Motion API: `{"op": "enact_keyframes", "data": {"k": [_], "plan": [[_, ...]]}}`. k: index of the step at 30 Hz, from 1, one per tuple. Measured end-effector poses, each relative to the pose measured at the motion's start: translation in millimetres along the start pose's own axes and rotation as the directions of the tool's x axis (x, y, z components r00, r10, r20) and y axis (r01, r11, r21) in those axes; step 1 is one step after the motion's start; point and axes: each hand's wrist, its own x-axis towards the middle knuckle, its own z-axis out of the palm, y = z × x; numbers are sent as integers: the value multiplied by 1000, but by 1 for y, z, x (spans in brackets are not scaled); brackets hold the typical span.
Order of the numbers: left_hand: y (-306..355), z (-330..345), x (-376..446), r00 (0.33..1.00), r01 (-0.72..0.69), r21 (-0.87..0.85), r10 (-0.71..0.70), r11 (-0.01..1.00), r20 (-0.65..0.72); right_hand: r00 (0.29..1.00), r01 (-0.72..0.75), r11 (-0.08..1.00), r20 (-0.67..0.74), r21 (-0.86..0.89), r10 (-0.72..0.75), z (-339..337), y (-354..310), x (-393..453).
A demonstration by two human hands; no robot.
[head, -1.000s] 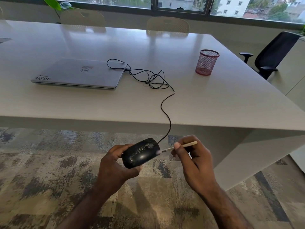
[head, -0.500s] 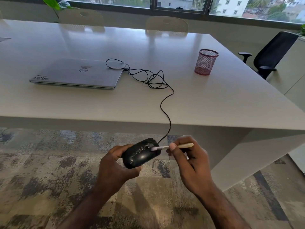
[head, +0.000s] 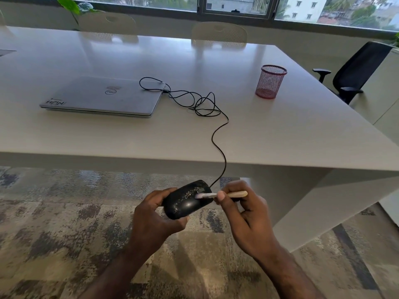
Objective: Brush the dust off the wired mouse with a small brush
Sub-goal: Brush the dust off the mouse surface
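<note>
Brushing the dusty mouse (head: 186, 200)

My left hand (head: 151, 221) grips it; right hand (head: 244, 214) pinches the brush (head: 220, 194). I'd sweep lightly toward seven o'clock.

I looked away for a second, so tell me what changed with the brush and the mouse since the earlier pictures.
The right hand slid the brush leftward, so its bristles now lie on the dusty top of the mouse. The left hand still holds the mouse; the cable, laptop and mesh cup stayed put.
</note>
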Motion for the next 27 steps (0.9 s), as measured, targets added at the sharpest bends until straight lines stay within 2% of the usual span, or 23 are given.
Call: {"op": "enact_keyframes", "data": {"k": [4, 10, 17, 23, 27], "plan": [[-2, 1, 0, 1000, 6, 11, -6, 1000, 6, 999, -20, 1000, 47, -16, 20, -2, 2, -4], [-4, 4, -1, 1000, -20, 40, 20, 999, -4, 1000, 0, 1000, -15, 23, 0, -3, -4, -1], [-3, 6, 0, 999, -24, 9, 25, 1000, -25, 999, -10, 1000, 51, -13, 11, -1, -3, -6], [-2, 8, -3, 998, -35, -27, 33, 999, -60, 1000, 19, 999, -15, 28, -19, 1, -10, -2], [-5, 9, -2, 996, -66, -1, 66, 998, -67, 999, -3, 1000, 38, -13, 3, 3, -8, -3]]}}
